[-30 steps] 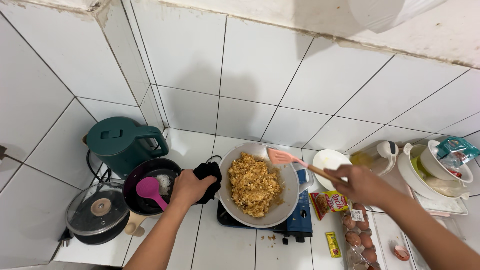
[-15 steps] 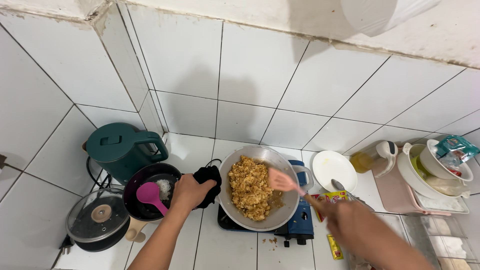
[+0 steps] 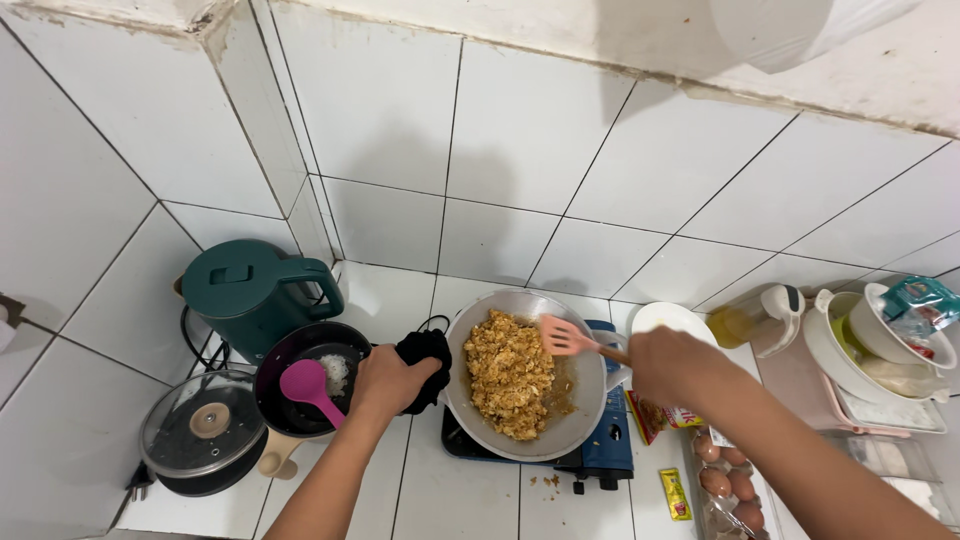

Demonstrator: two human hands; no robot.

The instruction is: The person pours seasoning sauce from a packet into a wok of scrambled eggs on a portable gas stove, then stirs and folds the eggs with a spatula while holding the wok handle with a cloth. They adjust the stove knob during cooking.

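- At the far left we see a glass lid (image 3: 203, 422) lying over a dark pot on the tiled surface (image 3: 470, 495); just behind it stands a dark green kettle (image 3: 252, 292) with its handle turned to the right.
- Next comes a black inner pot (image 3: 310, 375) holding a little white rice and a pink ladle (image 3: 311, 388); the ladle's handle leans toward the near rim.
- Our left hand (image 3: 388, 380) sits just right of that pot; its fingers (image 3: 408, 372) are closed on a black cloth (image 3: 427, 358) wrapped at the left edge of the pan.
- The grey pan (image 3: 570, 425) rests on a blue portable stove (image 3: 608, 452) at the middle of the surface; yellow fried rice (image 3: 508, 374) is heaped in its left half, leaving the right half mostly bare.
- A pink slotted spatula (image 3: 562, 337) lies with its blade inside the pan, just right of the rice; our right hand (image 3: 672, 366) has its fingers clenched round the handle above the pan's right rim.
- Behind that hand stands a white plate (image 3: 668, 318); below it lie a seasoning packet (image 3: 650, 418), a small yellow sachet (image 3: 676, 494) and a tray of brown eggs (image 3: 722, 478).
- At the far right a bottle of oil (image 3: 755, 315) lies beside a pink rack (image 3: 800, 375) stacked with white dishes (image 3: 880, 350).
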